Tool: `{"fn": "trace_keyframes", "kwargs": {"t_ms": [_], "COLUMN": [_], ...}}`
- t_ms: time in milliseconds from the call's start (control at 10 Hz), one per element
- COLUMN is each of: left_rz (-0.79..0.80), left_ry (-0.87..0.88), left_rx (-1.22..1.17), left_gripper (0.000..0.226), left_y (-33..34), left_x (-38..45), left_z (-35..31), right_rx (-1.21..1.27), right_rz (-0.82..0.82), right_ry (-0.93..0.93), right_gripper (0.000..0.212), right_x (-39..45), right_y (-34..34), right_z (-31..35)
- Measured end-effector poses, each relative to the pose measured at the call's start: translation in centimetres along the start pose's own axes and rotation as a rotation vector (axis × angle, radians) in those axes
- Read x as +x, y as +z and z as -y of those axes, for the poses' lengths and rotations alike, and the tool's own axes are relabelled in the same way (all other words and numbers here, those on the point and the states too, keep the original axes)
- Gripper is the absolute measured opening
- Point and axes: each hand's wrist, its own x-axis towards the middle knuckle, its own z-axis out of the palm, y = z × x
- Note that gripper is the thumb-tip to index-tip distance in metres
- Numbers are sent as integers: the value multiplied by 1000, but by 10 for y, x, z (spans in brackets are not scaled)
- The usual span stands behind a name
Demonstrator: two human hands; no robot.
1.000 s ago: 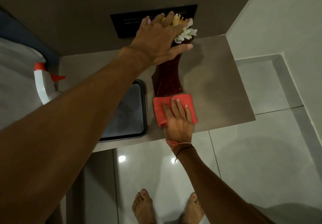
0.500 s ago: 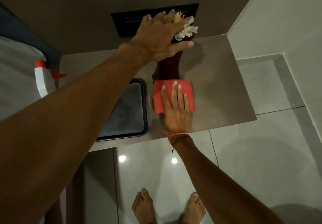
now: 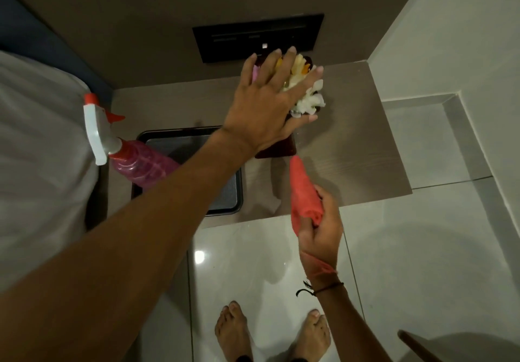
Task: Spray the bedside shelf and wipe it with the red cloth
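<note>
The bedside shelf (image 3: 351, 147) is a grey-brown wooden slab fixed in the wall corner. My left hand (image 3: 267, 108) lies spread over the flowers of a dark red vase (image 3: 278, 149) at the shelf's back and holds it tilted. Lifted off the surface near the shelf's front edge, the red cloth (image 3: 302, 190) hangs bunched in my right hand (image 3: 320, 229), its tip pointing at the vase's base. A spray bottle (image 3: 135, 159) with pink liquid and a white and red trigger lies at the shelf's left end.
A black tray (image 3: 225, 206) sits on the shelf left of the vase, partly under my left forearm. A black switch panel (image 3: 225, 40) is on the wall behind. A bed with grey sheet (image 3: 36, 150) is at left. My bare feet stand on glossy tiles below.
My right hand stopped pressing the cloth flat by the vase, gathered it up and pulled back toward the front edge. The left hand stays on the vase.
</note>
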Motion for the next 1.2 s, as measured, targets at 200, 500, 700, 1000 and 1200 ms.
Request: {"fn": "trace_keyframes", "kwargs": {"t_ms": [200,500,700,1000,1200], "left_rz": [-27,-173,-2,34,240], "left_ry": [-39,-898,-1245,-1108,-826], "left_rx": [-8,-1055,-1294,-1046,-822], "left_gripper": [79,50,31,48,63], "left_y": [-6,11,67,70,35], "left_x": [-13,-132,-156,-147,-167], "left_z": [-8,12,25,23,3], "right_rx": [596,956,349,48,-360], "right_rz": [75,498,460,380,445], "right_ry": [439,746,550,284,10], "right_gripper": [36,40,40,43,57], "right_x": [14,48,62,61,44], "right_y": [-8,37,91,117,52], "right_z": [8,54,83,69,63]}}
